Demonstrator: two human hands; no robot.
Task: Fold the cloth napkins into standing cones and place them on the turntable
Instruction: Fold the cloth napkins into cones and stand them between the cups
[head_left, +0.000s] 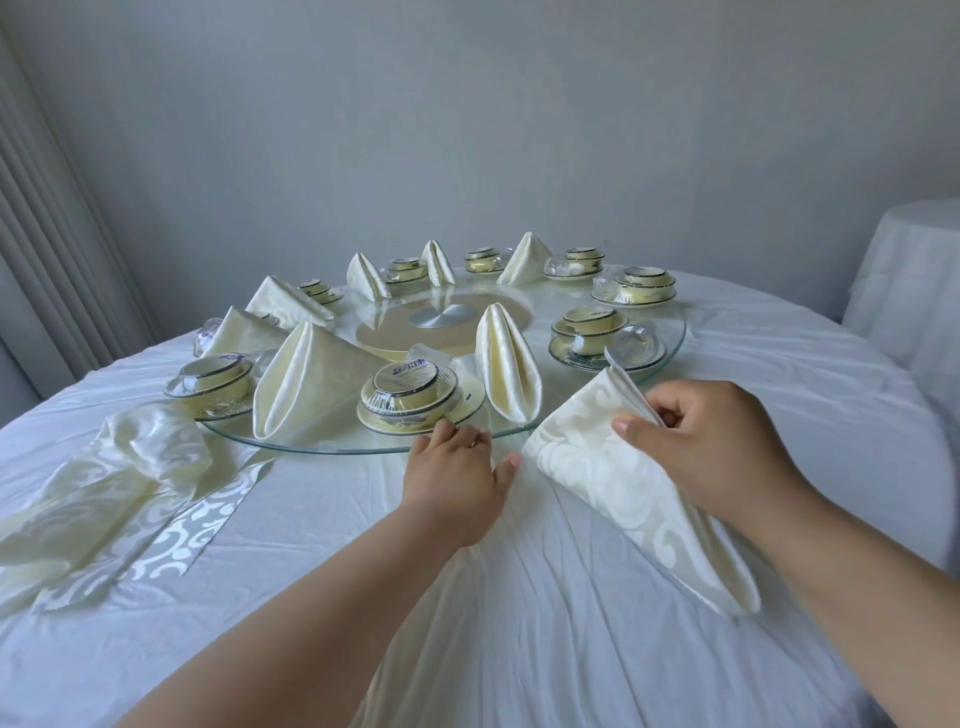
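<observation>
- Two hands show. The right hand (701, 441) pinches the top edge of a folded cream napkin (634, 483), which hangs tilted over the worktop (311, 519), just beside the near rim of the turntable (363, 446).
- The left hand (454, 462) rests its curled fingers on that glass rim; whether they grip it I cannot tell.
- Seven napkin cones stand on the turntable: the nearest cone (506, 364) right of centre, a second cone (301, 384) left of it, two more on the left at (244, 332) and (288, 301), and three at the far side at (366, 276), (439, 262) and (525, 259).
- One loose pile of unfolded napkins (119, 488) lies on the worktop at the left.
- About eight film-wrapped bowl sets ring the turntable; the closest bowl set (413, 397) carries a blue printed label too blurred to read.
- One metal hub (443, 315) sits at the turntable's centre.
- A second covered table (914, 270) stands at the right.
</observation>
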